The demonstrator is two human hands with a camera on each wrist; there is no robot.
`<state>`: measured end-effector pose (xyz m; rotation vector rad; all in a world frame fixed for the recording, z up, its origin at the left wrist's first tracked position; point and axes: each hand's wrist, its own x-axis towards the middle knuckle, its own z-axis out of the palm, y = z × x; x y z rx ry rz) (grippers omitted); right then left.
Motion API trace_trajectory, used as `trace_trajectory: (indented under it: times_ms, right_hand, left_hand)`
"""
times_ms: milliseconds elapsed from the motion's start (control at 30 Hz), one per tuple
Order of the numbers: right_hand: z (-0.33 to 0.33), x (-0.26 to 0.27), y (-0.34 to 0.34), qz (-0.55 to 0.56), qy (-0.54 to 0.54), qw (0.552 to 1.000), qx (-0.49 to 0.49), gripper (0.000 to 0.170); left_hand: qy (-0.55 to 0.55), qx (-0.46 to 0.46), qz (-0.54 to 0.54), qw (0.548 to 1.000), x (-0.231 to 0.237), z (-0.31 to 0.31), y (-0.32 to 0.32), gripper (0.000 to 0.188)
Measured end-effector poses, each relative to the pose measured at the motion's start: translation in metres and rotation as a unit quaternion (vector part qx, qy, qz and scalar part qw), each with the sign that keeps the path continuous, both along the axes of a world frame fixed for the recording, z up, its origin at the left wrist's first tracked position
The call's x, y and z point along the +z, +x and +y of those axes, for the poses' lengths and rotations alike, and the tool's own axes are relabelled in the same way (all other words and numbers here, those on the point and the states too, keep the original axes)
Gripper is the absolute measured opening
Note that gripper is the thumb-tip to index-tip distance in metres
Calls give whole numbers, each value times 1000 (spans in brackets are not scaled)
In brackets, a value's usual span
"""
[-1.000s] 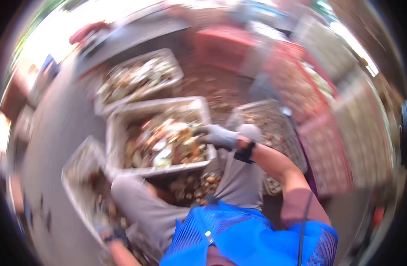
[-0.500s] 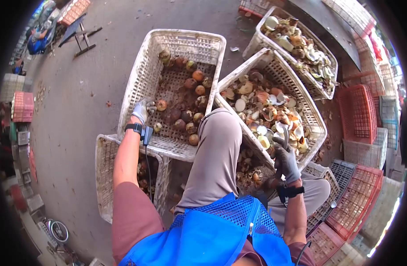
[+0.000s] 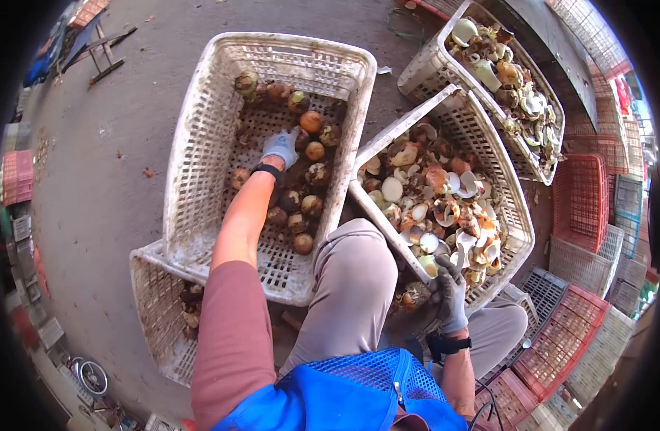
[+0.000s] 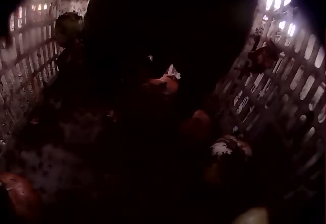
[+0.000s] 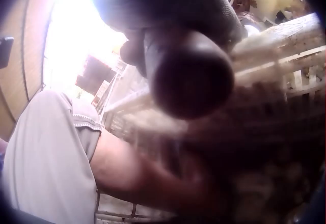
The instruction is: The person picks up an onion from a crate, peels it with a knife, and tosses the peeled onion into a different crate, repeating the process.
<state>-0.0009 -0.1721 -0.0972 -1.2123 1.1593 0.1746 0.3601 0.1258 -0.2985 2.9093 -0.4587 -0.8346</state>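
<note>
Crate [image 3: 183,172] walls enclose my left hand [image 3: 281,147] among onions [image 3: 315,151]; finger state indeterminable. Right hand [image 3: 452,298]: fingers clamped on handle [image 5: 191,76], near bin [image 3: 389,231] rim.

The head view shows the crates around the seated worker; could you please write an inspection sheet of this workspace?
Surface: grey ground, with small scraps scattered on it.
Job's things: whole onions in the left crate; peelings and cut pieces heaped in the middle crate.
Clutter: another crate of peelings beyond the middle one.
Grippers: left hand among the onions, fingers' grip unclear; right hand grips a tool with a round handle.
Cables: thin black cable beside the right forearm.
Surroundings: stacked red crates at right; bicycle wheel at lower left.
</note>
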Motion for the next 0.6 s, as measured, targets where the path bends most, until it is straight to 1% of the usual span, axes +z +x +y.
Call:
trace_trajectory:
  times_ms: [33, 67, 100, 167, 200, 233, 267, 300, 333, 367, 400, 433, 500, 533, 600]
  right_hand:
    - [-1, 0, 0, 4, 2, 1000, -3, 34]
    - [-1, 0, 1, 16, -10, 1000, -2, 33]
    - [-3, -1, 1, 17, -6, 1000, 1, 33]
    - [-3, 0, 2, 26, -11, 1000, 8, 32]
    - [-4, 0, 3, 24, -5, 1000, 2, 31]
    - [-4, 1, 3, 22, 4, 1000, -5, 31]
    - [-3, 1, 4, 18, 14, 1000, -12, 31]
    - [-2, 2, 5, 17, 11, 1000, -4, 31]
    - [-2, 3, 6, 14, 7, 1000, 3, 30]
    - [-3, 5, 5, 10, 4, 1000, 10, 30]
    - [-5, 1, 2, 4, 4, 1000, 16, 30]
    - [-3, 1, 2, -2, 11, 1000, 5, 30]
    - [-1, 4, 2, -13, 22, 999, -19, 30]
    - [-3, -1, -3, -28, 28, 999, -24, 32]
    - [-5, -3, -6, -30, -9, 999, 22, 33]
  left_hand:
    - [10, -10, 8, 1000, -14, -8, 4, 79]
    - [9, 12, 27, 1000, -26, -12, 8, 77]
    - [9, 38, 36, 999, -28, -17, 11, 76]
    - [12, 92, 52, 994, -29, -25, 15, 74]
    - [-1, 106, 45, 993, -9, -27, 12, 66]
    - [-101, 167, 68, 978, -59, -9, 12, 62]
    - [-206, 229, 94, 947, -107, 9, 12, 58]
    - [-302, 284, 117, 903, -153, 27, 13, 55]
    - [-549, 363, 225, 718, -98, 23, -10, 43]
    - [-629, 426, 346, 550, -72, 25, -22, 39]
    - [-676, 464, 451, 352, -49, 26, -31, 36]
    - [-703, 443, 434, 347, -12, 22, -39, 37]
    - [-753, 396, 405, 335, 79, 10, -59, 39]
    - [-770, 365, 407, 329, 114, 3, -68, 42]
    - [-802, 296, 411, 317, 171, -9, -85, 49]
